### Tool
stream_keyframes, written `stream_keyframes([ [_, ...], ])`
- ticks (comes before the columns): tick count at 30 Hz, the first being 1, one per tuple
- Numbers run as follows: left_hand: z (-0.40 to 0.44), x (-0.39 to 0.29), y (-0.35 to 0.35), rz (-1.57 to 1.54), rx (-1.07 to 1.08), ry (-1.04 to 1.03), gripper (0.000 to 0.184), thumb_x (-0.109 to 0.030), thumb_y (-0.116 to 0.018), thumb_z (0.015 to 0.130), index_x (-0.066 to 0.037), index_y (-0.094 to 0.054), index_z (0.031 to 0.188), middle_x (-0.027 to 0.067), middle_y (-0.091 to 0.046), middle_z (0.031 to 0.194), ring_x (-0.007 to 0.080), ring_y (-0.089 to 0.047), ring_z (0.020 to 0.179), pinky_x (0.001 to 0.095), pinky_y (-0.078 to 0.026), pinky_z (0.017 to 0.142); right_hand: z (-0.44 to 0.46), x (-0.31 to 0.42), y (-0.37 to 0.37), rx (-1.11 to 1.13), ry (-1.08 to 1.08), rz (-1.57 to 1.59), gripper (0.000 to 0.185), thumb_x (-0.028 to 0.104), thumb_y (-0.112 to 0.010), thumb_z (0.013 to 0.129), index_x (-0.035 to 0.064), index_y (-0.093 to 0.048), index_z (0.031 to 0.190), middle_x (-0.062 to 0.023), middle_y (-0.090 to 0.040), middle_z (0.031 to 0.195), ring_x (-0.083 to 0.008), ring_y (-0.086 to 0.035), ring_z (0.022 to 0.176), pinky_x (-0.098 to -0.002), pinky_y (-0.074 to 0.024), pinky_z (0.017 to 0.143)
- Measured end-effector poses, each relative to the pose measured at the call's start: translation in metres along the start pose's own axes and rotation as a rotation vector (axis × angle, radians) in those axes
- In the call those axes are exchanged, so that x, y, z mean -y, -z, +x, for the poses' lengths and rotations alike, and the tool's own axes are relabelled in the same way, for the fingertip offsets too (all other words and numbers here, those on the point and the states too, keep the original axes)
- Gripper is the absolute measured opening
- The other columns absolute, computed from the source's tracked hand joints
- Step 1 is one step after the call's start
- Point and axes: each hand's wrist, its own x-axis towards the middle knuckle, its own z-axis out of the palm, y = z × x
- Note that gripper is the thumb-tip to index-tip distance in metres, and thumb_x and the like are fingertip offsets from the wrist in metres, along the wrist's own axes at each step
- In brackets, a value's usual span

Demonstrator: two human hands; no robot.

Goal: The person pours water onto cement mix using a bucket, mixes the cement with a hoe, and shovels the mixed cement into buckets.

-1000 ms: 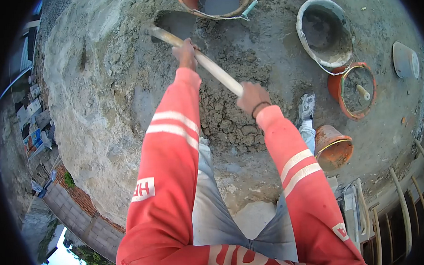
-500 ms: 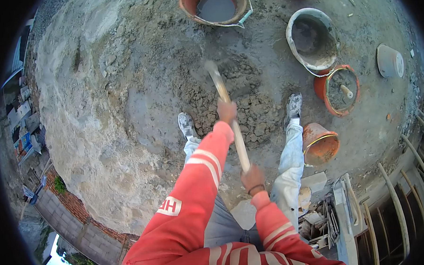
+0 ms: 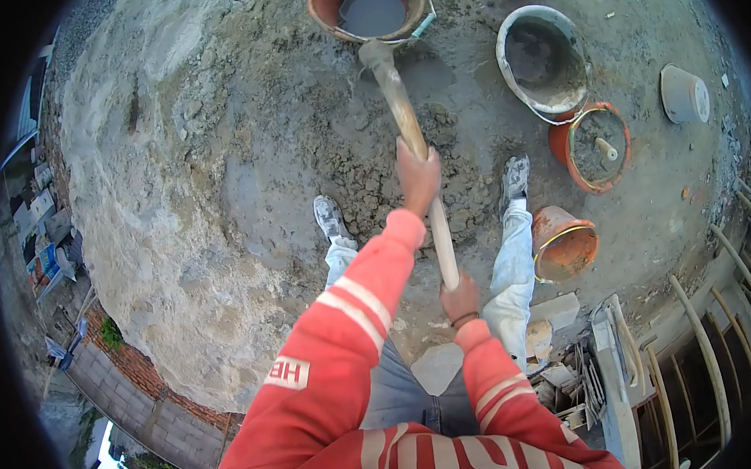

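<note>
My left hand [image 3: 419,176] is wrapped round the middle of the wooden handle of a hoe [image 3: 405,116]. Lower down, near the handle's end, my right hand [image 3: 459,297] grips the same shaft. The hoe's mud-caked head is at the far end, just in front of an orange bucket [image 3: 322,17] of grey water; its blade is not clearly visible. Beneath the handle, between my shoes, lies a heap of wet, lumpy mortar [image 3: 365,180].
At the right stand a white-rimmed bucket [image 3: 502,57], an orange bucket of grey mix [image 3: 561,147] with a stick-like handle in it, a tipped orange bucket [image 3: 555,227] and an overturned pale bucket [image 3: 679,95]. A sandy mound [image 3: 149,219] rises left. Wooden poles [image 3: 700,346] lie lower right.
The hoe's head has moved away from me, from over the heap towards the water bucket. Both hands have shifted slightly forward and right, still on the handle.
</note>
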Motion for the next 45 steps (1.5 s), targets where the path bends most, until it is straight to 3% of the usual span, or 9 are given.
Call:
stream_keyframes([
  [8, -0.099, 0.189, -0.046, 0.593, 0.512, 0.529, 0.044, -0.024, -0.067, 0.075, 0.001, -0.049, 0.107, 0.0271, -0.062, 0.098, 0.0435, -0.061, 0.094, 0.0463, -0.049, 0.082, -0.087, 0.0, -0.014, 0.434, -0.595, 0.391, 0.037, 0.027, -0.067, 0.072, -0.0095, -0.063, 0.074, -0.0266, -0.063, 0.068, -0.0394, -0.066, 0.069, -0.0454, -0.0511, 0.062],
  [13, -0.149, 0.19, 0.021, 0.482, 0.304, 0.514, 0.042, -0.021, -0.067, 0.076, 0.001, -0.048, 0.106, 0.0235, -0.063, 0.091, 0.0369, -0.065, 0.084, 0.0449, -0.051, 0.072, -0.161, -0.017, -0.034, 0.266, -0.273, -0.043, 0.025, 0.021, -0.064, 0.074, -0.0026, -0.065, 0.082, -0.0254, -0.064, 0.076, -0.041, -0.064, 0.074, -0.0481, -0.0515, 0.068],
  [15, -0.15, 0.186, 0.048, 0.177, 0.188, 0.557, 0.051, -0.018, -0.067, 0.075, 0.003, -0.045, 0.116, 0.0266, -0.06, 0.102, 0.0421, -0.059, 0.099, 0.044, -0.047, 0.084, -0.163, -0.011, -0.029, 0.298, -0.294, -0.082, 0.022, 0.02, -0.064, 0.074, 0.0015, -0.066, 0.087, -0.0232, -0.065, 0.079, -0.0417, -0.063, 0.074, -0.0489, -0.0511, 0.072],
  [23, -0.025, 0.098, 0.11, -0.046, -0.174, 0.246, 0.044, -0.011, -0.065, 0.078, 0.004, -0.044, 0.114, 0.024, -0.059, 0.098, 0.0381, -0.061, 0.091, 0.0393, -0.046, 0.081, -0.047, 0.018, -0.052, 0.246, 0.025, -0.187, 0.023, 0.021, -0.066, 0.073, 0.0028, -0.064, 0.088, -0.0218, -0.065, 0.08, -0.0426, -0.062, 0.075, -0.0487, -0.0506, 0.068],
  [30, -0.118, 0.227, 0.02, 0.152, 0.01, 0.578, 0.042, -0.017, -0.067, 0.077, 0.003, -0.047, 0.108, 0.0277, -0.06, 0.096, 0.0437, -0.06, 0.092, 0.046, -0.047, 0.079, -0.111, -0.051, -0.062, 0.259, -0.113, -0.296, 0.024, 0.021, -0.067, 0.073, 0.0009, -0.063, 0.085, -0.0233, -0.063, 0.073, -0.0438, -0.061, 0.073, -0.0498, -0.0497, 0.07],
  [36, -0.131, 0.174, 0.078, 0.021, 0.1, 0.721, 0.046, -0.017, -0.067, 0.077, 0.0, -0.045, 0.114, 0.0265, -0.06, 0.104, 0.041, -0.059, 0.099, 0.0446, -0.046, 0.083, -0.14, -0.051, -0.05, 0.307, -0.145, -0.314, 0.028, 0.021, -0.066, 0.073, 0.0022, -0.062, 0.094, -0.023, -0.064, 0.076, -0.0443, -0.061, 0.073, -0.0505, -0.0494, 0.071],
  [39, -0.076, 0.157, 0.134, -0.134, -0.219, 0.42, 0.042, -0.013, -0.065, 0.078, 0.002, -0.045, 0.111, 0.0242, -0.059, 0.094, 0.0374, -0.061, 0.087, 0.0418, -0.047, 0.076, -0.097, -0.008, -0.057, 0.319, 0.052, -0.483, 0.029, 0.026, -0.066, 0.074, 0.0057, -0.062, 0.094, -0.0213, -0.065, 0.078, -0.0416, -0.063, 0.075, -0.0498, -0.05, 0.066],
  [43, 0.009, 0.153, 0.165, -0.219, -0.404, 0.226, 0.031, -0.006, -0.058, 0.083, -0.004, -0.039, 0.107, 0.0056, -0.048, 0.065, 0.0127, -0.048, 0.043, 0.0283, -0.039, 0.037, -0.025, 0.045, -0.066, 0.287, 0.227, -0.394, 0.031, 0.031, -0.065, 0.075, 0.0077, -0.063, 0.095, -0.0206, -0.066, 0.079, -0.0409, -0.064, 0.076, -0.0502, -0.0501, 0.066],
  [45, 0.023, 0.157, 0.155, -0.252, -0.306, 0.565, 0.04, -0.015, -0.064, 0.079, 0.003, -0.045, 0.109, 0.0236, -0.059, 0.09, 0.0389, -0.06, 0.086, 0.0427, -0.046, 0.078, -0.011, 0.053, -0.063, 0.322, 0.184, -0.366, 0.03, 0.031, -0.065, 0.076, 0.0086, -0.064, 0.095, -0.0209, -0.065, 0.079, -0.0416, -0.063, 0.075, -0.0499, -0.0506, 0.067],
])
